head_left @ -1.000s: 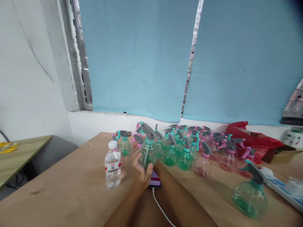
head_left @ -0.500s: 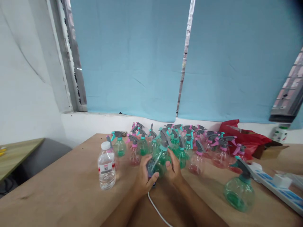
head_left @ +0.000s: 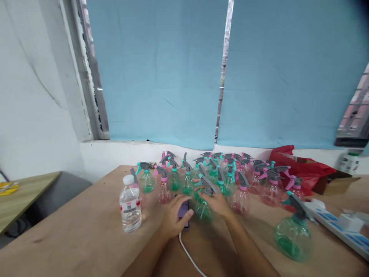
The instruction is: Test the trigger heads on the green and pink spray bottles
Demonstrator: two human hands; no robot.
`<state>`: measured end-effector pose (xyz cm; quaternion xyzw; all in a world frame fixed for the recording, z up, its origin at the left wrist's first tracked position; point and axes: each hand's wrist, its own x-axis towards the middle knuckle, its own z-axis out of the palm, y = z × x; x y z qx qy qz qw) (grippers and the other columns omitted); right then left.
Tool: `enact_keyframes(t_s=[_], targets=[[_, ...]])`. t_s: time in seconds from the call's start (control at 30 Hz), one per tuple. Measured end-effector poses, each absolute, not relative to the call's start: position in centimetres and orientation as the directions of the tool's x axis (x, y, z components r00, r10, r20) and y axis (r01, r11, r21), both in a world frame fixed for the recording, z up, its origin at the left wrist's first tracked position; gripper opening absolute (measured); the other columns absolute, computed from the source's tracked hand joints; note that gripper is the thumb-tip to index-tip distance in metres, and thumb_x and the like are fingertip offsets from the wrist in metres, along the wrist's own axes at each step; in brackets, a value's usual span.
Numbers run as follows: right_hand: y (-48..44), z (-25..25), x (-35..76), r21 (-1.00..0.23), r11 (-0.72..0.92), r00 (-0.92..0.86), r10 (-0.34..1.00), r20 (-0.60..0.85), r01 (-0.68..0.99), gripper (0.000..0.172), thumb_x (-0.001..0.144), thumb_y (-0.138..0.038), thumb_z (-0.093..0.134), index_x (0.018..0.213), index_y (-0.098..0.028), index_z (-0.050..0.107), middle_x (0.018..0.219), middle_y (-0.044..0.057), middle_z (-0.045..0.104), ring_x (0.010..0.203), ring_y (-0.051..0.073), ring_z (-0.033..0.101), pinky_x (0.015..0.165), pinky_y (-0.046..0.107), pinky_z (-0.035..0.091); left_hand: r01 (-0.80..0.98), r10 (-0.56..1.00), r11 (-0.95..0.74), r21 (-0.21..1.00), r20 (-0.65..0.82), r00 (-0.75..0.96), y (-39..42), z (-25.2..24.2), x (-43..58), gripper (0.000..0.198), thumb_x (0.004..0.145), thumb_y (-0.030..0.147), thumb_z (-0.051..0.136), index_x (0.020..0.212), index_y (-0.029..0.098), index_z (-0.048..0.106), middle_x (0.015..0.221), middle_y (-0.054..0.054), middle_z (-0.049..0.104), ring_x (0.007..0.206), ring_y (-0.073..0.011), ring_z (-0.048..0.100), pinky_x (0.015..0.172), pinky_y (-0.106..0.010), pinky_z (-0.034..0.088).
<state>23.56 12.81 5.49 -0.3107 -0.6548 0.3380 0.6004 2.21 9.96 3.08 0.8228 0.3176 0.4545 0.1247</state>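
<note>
A green spray bottle (head_left: 203,211) with a grey and teal spray head stands tilted slightly in front of the other bottles. My right hand (head_left: 215,200) is closed around its neck, just under the spray head. Left of it, my left hand (head_left: 174,217) is open, thumb and fingers apart. It is beside a purple-backed phone (head_left: 183,211), partly covering it; whether the two touch is unclear. A white cable (head_left: 188,254) runs from the phone's lower end toward me.
Several green and pink spray bottles (head_left: 164,190) crowd the table's far side. A clear water bottle (head_left: 130,209) stands left. At right are another green spray bottle (head_left: 292,236), a white and blue power strip (head_left: 337,223) and a red bag (head_left: 302,171) by a cardboard box (head_left: 336,184).
The spray bottle that was upright between both hands has moved lower and slightly right. My right hand has shifted up to its neck; my left hand has come away, uncovering the phone.
</note>
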Motion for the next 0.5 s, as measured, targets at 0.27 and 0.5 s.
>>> enact_keyframes(t_s=[0.27,0.5], targets=[[12.4,5.4,23.4,-0.815,0.579,-0.128,0.81,0.572,0.022,0.033,0.091,-0.052,0.07,0.111,-0.026,0.074,0.089,0.004,0.073,0.08,0.02,0.067,0.081,0.034,0.055,0.427,0.837,-0.515,0.743,0.544,0.063,13.0,1.8,1.3,0.034,0.097,0.05,0.053,0.098,0.022,0.073,0.088,-0.004,0.075,0.077,-0.0215,0.067,0.073,-0.032,0.053],[13.6,4.4,22.4,-0.826,0.559,-0.139,0.814,0.564,-0.075,0.019,0.09,-0.039,0.068,0.1,-0.024,0.075,0.096,0.006,0.076,0.083,0.023,0.072,0.079,0.036,0.057,0.283,0.902,-0.372,0.884,0.416,-0.115,14.2,0.5,0.4,0.039,0.089,0.056,0.058,0.094,0.02,0.072,0.077,-0.003,0.07,0.075,-0.0228,0.067,0.065,-0.029,0.052]])
